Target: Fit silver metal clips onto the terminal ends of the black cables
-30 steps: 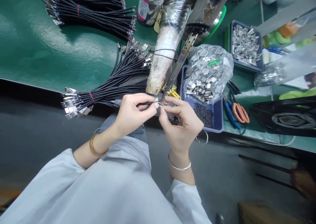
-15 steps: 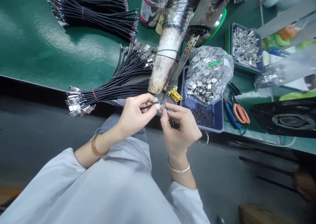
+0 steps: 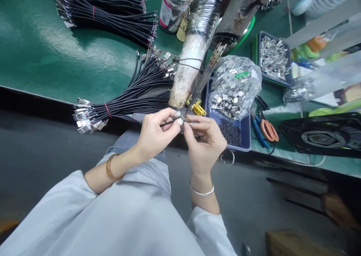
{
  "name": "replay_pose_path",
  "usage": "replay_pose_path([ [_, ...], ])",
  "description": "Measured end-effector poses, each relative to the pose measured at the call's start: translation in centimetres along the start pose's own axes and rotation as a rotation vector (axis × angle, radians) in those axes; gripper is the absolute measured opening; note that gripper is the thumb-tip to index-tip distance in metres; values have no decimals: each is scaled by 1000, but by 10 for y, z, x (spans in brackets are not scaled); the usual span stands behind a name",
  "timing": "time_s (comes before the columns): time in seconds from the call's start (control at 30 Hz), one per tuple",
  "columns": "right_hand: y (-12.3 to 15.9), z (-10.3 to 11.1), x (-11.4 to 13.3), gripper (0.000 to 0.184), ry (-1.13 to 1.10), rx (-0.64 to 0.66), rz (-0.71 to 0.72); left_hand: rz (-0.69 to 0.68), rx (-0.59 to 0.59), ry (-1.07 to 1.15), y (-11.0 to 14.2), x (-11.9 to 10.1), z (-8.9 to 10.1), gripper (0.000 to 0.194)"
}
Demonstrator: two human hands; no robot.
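Black wire (image 3: 168,122) was held pinched in the fingers of the left hand (image 3: 153,134), its free end brought up against a small metal terminal (image 3: 187,120) gripped in the fingertips of the right hand (image 3: 204,143). Both were met just off the counter (image 3: 42,52) edge, directly under the tip of the wrapped tool (image 3: 187,73). Whether the end was already seated in the terminal could not be told; the joint was too small. A tied bundle of fitted wires (image 3: 124,103) was noted at 9 o'clock from the hands, metal ends fanned over the edge, and a second bundle (image 3: 107,11) at 11 o'clock. These were judged done. A bag of loose terminals (image 3: 234,86) at 1 o'clock, resting on a blue tray (image 3: 245,135), appeared well stocked, so much was judged left. Pliers (image 3: 265,130) lay at 3 o'clock, untouched.
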State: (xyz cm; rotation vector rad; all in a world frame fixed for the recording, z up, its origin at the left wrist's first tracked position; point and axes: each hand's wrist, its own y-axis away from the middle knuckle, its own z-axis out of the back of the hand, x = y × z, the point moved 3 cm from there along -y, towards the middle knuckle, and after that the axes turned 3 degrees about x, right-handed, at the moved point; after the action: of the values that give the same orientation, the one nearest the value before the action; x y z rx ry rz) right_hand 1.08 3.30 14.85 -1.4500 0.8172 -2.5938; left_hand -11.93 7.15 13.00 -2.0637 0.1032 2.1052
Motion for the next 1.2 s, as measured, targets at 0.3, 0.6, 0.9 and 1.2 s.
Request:
replay_pose_path([
  [0.3, -5, -5, -3, 10, 43, -47, 46, -62, -77, -25, -2, -3, -4, 13],
  [0.6, 7, -4, -1, 13, 117, -26, 168, -28, -28, -74, 3, -1, -1, 9],
  [0.9, 16, 11, -1, 4, 144, -119, 60, 0, 140, -22, -2, 0, 7, 7],
  [1.2, 8, 2, 0, 20, 48, 213, -140, -86, 332, -107, 1, 0, 17, 10],
])
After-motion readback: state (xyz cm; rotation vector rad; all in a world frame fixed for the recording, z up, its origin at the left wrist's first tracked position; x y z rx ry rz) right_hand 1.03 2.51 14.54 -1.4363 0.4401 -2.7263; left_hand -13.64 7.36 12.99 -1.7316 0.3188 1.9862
